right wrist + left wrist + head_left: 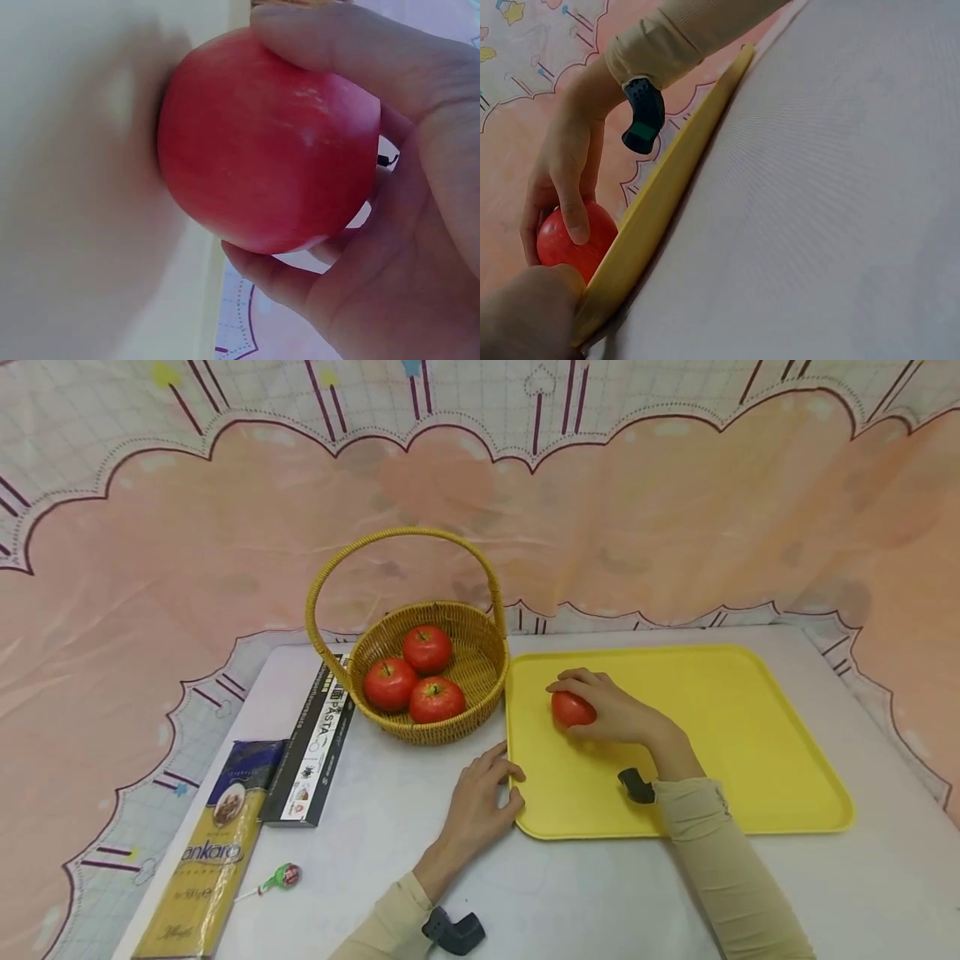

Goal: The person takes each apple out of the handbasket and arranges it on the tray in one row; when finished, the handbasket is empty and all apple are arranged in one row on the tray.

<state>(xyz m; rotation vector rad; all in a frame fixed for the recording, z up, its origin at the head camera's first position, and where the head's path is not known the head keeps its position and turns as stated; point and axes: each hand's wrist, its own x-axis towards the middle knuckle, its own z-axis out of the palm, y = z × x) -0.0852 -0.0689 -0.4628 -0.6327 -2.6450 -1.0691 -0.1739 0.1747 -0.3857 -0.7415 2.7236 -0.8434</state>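
Note:
On the left part of the yellow tray (712,735) sits a red apple (572,709). My right hand (618,714) holds it from above, thumb on one side and fingers round the other. The right wrist view shows this apple (270,142) close up, its dark stem toward the palm and its far side against the tray. My left hand (483,797) rests at the tray's left edge, with thumb and index finger loosely bent over the rim. In the left wrist view that hand (529,319) partly hides the rim near the apple.
Left of the tray stands a wicker basket (487,664) with a tall handle, holding three red apples (427,649). Further left lie a black pasta box (307,760), a yellow and blue pasta packet (206,860) and a wrapped lollipop (285,876). A patterned cloth (637,527) hangs behind the table.

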